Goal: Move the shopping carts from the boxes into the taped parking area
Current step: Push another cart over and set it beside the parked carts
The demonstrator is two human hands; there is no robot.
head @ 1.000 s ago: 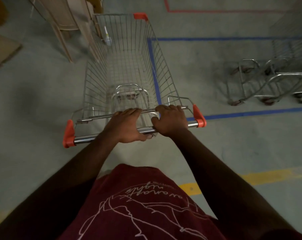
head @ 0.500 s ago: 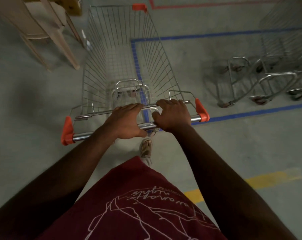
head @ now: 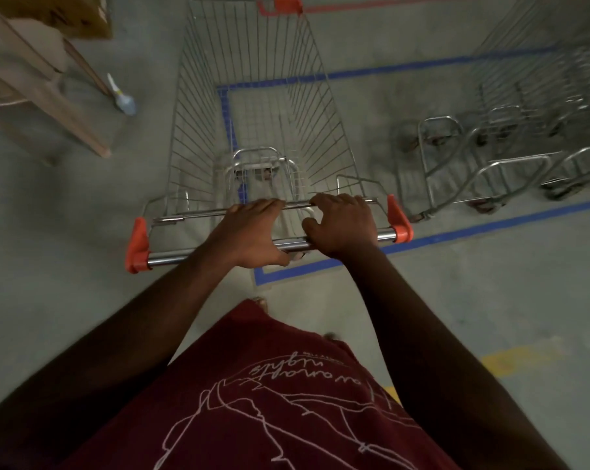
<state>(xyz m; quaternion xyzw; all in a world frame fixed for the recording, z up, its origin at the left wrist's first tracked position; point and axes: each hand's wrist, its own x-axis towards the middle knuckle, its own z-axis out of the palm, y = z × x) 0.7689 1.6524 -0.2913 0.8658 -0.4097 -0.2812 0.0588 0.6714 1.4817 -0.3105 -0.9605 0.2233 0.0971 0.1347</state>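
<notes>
An empty wire shopping cart [head: 198, 106] with orange corner caps stands straight in front of me. Its chrome handle bar [head: 171, 257] runs across the middle of the view. My left hand [head: 249, 237] and my right hand [head: 342, 223] both grip this bar, side by side. The cart straddles the left line of a blue taped rectangle [head: 456, 234] on the concrete floor, with the tape's near-left corner just below my hands. Inside the rectangle, at the right, other parked carts [head: 490, 164] are nested together.
A wooden table or chair leg [head: 83, 134] stands at the left, with a small plastic bottle [head: 124, 101] on the floor beside it. A cardboard box [head: 83, 15] sits at top left. Red tape [head: 388, 6] runs along the far floor, yellow tape [head: 510, 359] near right.
The cart and I have rolled forward and swung to the right, so the blue tape's left line now runs under the basket. Both hands keep their grip on the bar.
</notes>
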